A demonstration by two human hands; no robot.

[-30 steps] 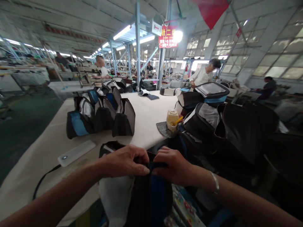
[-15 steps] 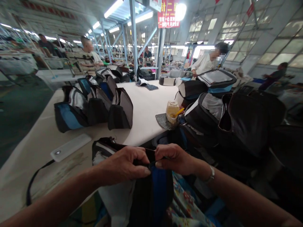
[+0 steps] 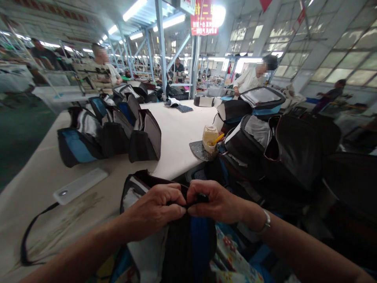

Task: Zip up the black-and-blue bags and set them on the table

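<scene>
1. Black, blue and pale-grey fabric makes up the half-open bag (image 3: pixel 200 243) at the bottom centre of the frame, just in front of the person; its dark upper edge runs between both hands.
2. The left hand (image 3: pixel 156 210) pinches that edge between thumb and curled fingers (image 3: pixel 176 212). The right hand (image 3: pixel 219 204) grips it just beside, fingertips nearly meeting the left's. What exactly lies inside the pinch is hidden.
3. To handle this well, I'd keep both pinches close together and level, layers flush, with an even, light pull; tugging harder on one side could pucker the edge or let a layer slip.
4. Letting the bag's body hang loose should keep its weight from dragging at the grip.
5. On the cream worktop (image 3: pixel 176 129), a white oblong device (image 3: pixel 81 186) with a black cord (image 3: pixel 26 236) lies at the left, beside a dull stain. Dark bags with blue panels (image 3: pixel 78 145) stand at centre left.
6. A pale tub (image 3: pixel 209 133) with a yellow-handled tool (image 3: pixel 218 139) sits on a dark speckled mat (image 3: pixel 197 149) near the right edge; more dark bags (image 3: pixel 297 145) are heaped beyond.
7. Behind, a person in a white top (image 3: pixel 250 81) stands at upper right, near tall windows (image 3: pixel 326 72); a red banner (image 3: pixel 204 25) hangs at top centre.
</scene>
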